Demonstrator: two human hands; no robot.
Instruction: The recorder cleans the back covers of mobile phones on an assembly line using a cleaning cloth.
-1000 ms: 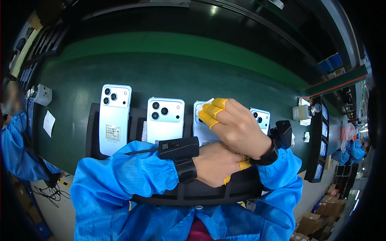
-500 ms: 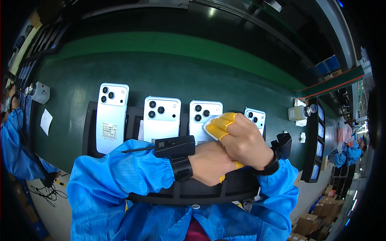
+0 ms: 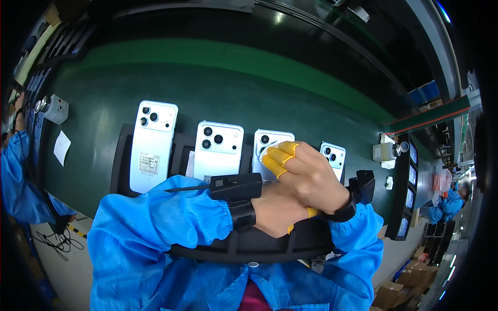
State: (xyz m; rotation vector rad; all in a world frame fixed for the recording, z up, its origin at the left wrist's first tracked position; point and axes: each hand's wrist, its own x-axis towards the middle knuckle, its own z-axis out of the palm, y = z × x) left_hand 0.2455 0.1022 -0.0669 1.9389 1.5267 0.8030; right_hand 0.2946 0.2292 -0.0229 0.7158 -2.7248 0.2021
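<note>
My right hand (image 3: 311, 173), with yellow finger covers, pinches a white wipe (image 3: 266, 152) against the camera area of a pale blue phone (image 3: 258, 166), third from the left. My left hand (image 3: 280, 207) crosses beneath the right one, near that phone's lower end. Its fingers are mostly hidden; only yellow-covered tips show at its lower and right side. Two more pale blue phones, one far left (image 3: 152, 137) and one beside it (image 3: 218, 163), lie camera side up on a black tray (image 3: 122, 160). A fourth phone (image 3: 334, 155) shows partly at the right.
White dispenser bottles stand at the left (image 3: 56, 110) and right (image 3: 383, 152) of the green bench (image 3: 218, 88). A paper slip (image 3: 61, 147) lies at left. Another black tray with phones (image 3: 402, 207) sits at right. A co-worker's blue sleeve (image 3: 21, 176) is at far left.
My right hand has brought the wipe further up the phone, onto its lenses. The whole view has shifted slightly. My left hand stays beneath the right one.
</note>
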